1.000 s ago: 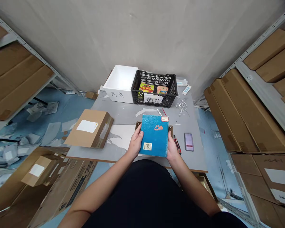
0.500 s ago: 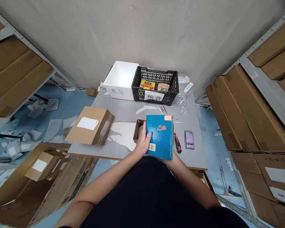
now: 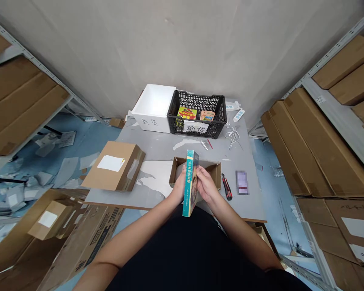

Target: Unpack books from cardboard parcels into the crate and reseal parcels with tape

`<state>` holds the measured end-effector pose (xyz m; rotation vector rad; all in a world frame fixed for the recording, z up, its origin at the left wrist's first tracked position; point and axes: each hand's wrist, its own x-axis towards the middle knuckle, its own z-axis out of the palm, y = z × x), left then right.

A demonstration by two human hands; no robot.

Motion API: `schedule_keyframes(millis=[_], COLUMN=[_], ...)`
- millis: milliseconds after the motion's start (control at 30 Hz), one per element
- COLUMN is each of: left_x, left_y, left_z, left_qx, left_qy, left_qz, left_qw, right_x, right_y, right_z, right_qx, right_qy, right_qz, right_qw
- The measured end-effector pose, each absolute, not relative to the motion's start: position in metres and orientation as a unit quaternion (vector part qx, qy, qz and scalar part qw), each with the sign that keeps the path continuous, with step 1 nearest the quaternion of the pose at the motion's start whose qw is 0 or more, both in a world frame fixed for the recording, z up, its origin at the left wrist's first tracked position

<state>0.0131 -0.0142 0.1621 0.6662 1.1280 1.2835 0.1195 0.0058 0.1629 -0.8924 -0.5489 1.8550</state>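
A thick book (image 3: 188, 184) stands on edge between my two hands, its teal spine turned toward me. My left hand (image 3: 179, 186) is closed on the book's left side, partly hidden behind the spine. On the other side, my right hand (image 3: 206, 184) grips the cover with its fingers. Just behind the book, on the table, lies an open cardboard box (image 3: 214, 171); the book and hands cover part of its inside. A red and black utility knife (image 3: 227, 187) lies close to the box's right side.
A closed carton (image 3: 109, 169) sits at the table's left. Behind stand a white foam box (image 3: 153, 123) and a black crate (image 3: 197, 131) holding books. A phone (image 3: 242, 182) and white cable (image 3: 233, 135) lie right. Cartons fill shelves (image 3: 321, 99) on both sides.
The book has turned from its flat blue cover to spine-on. My right hand has come out from beneath it to its right side, and more of the open box shows.
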Motion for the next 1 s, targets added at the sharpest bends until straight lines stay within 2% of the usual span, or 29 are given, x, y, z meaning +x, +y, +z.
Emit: schedule_keyframes(millis=[67, 133, 467, 767, 1000], left_x=[0.008, 0.002, -0.022, -0.028, -0.039], left_y=[-0.020, -0.024, -0.007, 0.009, 0.015], left_z=[0.174, 0.183, 0.166, 0.164, 0.156], left_qx=[0.241, 0.236, 0.282, 0.237, 0.268], left_qy=[0.471, 0.446, 0.505, 0.469, 0.483], left_qz=[0.523, 0.527, 0.565, 0.599, 0.511], left_qw=[0.668, 0.684, 0.588, 0.604, 0.659], right_x=[0.128, 0.137, 0.156, 0.149, 0.151], right_y=[0.011, 0.014, 0.015, -0.004, 0.006], right_z=[0.165, 0.165, 0.170, 0.167, 0.159], right_qx=[-0.378, -0.390, -0.423, -0.388, -0.417], right_qy=[-0.233, -0.232, -0.227, -0.241, -0.220], right_qz=[0.746, 0.739, 0.711, 0.761, 0.733], right_qw=[0.496, 0.499, 0.514, 0.462, 0.489])
